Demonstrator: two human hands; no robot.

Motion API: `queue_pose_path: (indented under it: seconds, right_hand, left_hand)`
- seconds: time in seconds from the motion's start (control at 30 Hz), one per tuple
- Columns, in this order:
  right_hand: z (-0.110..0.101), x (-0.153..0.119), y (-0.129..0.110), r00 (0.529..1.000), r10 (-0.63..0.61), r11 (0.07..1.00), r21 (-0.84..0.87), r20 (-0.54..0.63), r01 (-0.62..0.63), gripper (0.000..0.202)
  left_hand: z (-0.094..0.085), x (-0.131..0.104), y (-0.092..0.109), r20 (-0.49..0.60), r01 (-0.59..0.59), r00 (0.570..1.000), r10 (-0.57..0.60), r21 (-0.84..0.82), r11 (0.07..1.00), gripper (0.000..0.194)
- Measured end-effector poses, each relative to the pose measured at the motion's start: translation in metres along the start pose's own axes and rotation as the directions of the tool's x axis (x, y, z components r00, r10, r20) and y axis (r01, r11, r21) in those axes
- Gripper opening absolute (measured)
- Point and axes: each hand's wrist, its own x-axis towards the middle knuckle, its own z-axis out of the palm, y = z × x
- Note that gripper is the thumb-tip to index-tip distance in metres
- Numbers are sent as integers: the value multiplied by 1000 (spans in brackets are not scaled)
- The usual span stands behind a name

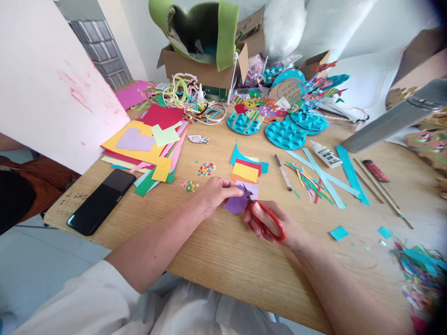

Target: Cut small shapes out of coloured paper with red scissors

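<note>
My left hand (217, 193) pinches the edge of a dark purple piece of paper (236, 204) above the wooden table. Red-handled scissors (279, 229) are in my right hand (268, 221), with my fingers closed round the handles. Their blades point up and left and meet the purple paper near my left fingertips. Just behind lie stacked yellow paper (246, 171), a red piece, a teal piece (239, 154) and a light purple sheet. Small piles of colourful paper bits (206, 169) lie left of these pieces.
A black phone (101, 202) and layered coloured paper (131, 139) lie left. Behind stand blue decorated discs (285, 134) and a cardboard box (199, 70). To the right are a pen (282, 172), paper strips (323, 177), a glue bottle (326, 154), sticks and a grey cylinder (391, 118).
</note>
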Motion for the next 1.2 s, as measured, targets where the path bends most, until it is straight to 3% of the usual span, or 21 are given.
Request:
queue_pose_path:
  seconds: [1.2]
  right_hand:
    - [-1,0,1,1000,-28,1000,-14,6,28,57]
  left_hand:
    - [1,0,2,-10,44,999,-45,-30,999,18]
